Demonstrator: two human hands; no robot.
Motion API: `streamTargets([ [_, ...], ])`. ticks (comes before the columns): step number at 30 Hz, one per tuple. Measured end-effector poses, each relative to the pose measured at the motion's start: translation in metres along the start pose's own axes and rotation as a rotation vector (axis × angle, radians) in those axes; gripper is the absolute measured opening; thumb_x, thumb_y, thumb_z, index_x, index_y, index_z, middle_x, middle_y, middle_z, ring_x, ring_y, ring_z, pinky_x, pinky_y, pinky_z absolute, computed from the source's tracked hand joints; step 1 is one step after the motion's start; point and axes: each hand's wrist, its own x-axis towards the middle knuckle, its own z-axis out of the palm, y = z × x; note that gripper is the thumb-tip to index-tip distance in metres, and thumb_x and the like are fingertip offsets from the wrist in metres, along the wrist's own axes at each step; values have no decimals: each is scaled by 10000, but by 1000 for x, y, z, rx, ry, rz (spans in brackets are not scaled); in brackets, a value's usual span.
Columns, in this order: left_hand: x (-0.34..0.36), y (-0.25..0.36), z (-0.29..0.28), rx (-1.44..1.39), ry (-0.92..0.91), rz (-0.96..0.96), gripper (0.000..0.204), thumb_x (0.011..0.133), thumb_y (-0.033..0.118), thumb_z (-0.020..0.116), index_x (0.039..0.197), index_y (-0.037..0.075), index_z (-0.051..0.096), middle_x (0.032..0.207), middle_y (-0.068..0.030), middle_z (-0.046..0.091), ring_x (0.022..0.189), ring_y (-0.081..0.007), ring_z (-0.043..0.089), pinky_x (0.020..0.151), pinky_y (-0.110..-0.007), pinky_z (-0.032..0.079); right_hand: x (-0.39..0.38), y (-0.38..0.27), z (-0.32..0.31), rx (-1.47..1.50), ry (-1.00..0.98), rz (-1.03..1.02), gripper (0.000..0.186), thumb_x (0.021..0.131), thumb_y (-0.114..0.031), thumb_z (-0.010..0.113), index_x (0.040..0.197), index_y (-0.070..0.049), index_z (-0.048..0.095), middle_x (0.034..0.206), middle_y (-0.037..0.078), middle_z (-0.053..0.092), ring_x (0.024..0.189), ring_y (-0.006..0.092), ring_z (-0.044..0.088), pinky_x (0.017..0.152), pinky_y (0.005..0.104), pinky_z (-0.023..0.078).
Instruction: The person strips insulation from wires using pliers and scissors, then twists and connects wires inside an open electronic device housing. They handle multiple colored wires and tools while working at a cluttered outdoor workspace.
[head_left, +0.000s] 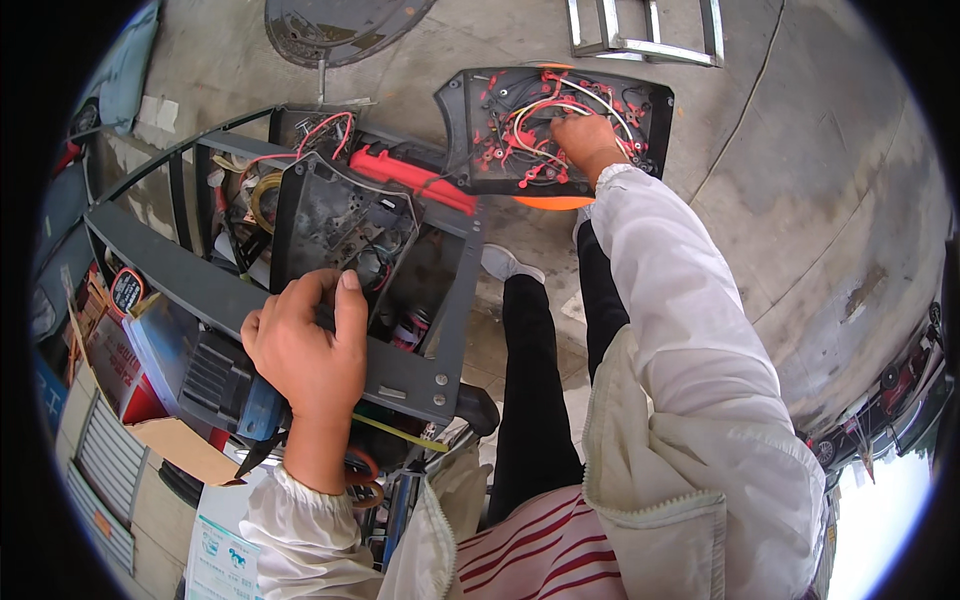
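Observation:
My right hand (588, 142) reaches down into a black tray (655, 130) of small red clips and terminals with red, white and yellow wires (530, 120). Its fingers are bent in together, and their tips are hidden among the pieces. My left hand (305, 340) is over the near edge of a dark grey metal frame (175, 262), beside a second black tray (345, 225) with small dark parts in it. The left fingers are loosely curled with the thumb apart, and nothing shows between them.
A red bar (415, 180) lies between the trays. By my left wrist are a blue and black battery-like block (225, 385) and orange-handled scissors (362, 475). Cardboard and folders (165, 340) fill the left. A silver metal frame (650, 45) stands on the concrete ahead.

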Motion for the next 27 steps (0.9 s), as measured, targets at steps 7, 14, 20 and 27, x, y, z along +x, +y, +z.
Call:
streamTargets([
  [7,-1,-2,1,-12,24,2,205,837,311,673,778,117,702,642,-5,585,646,-204,557,777,-359,379,3,7,-10,-79,-74,-213,174,861,-118,602,965,-91,739,1033,103,715,956,259,702,745,386,572],
  [14,0,-1,1,-3,23,6,207,836,314,674,780,116,701,645,-2,585,650,-202,557,785,-356,376,-2,3,-6,17,-120,-84,234,877,-103,560,1086,-75,663,1061,108,696,944,266,704,704,404,576],
  [20,-1,-2,1,-3,12,3,203,839,312,673,793,116,704,644,-4,580,640,-202,547,790,-352,378,-26,-20,-7,54,240,-65,288,864,-174,582,1141,-94,576,1007,65,606,906,258,673,685,383,564],
  [27,-2,-1,1,-11,19,4,207,844,315,671,798,117,707,647,-11,584,637,-205,545,800,-350,381,-49,-24,18,-15,269,-114,243,834,-250,651,1046,-130,662,984,35,595,982,209,593,829,351,441],
])
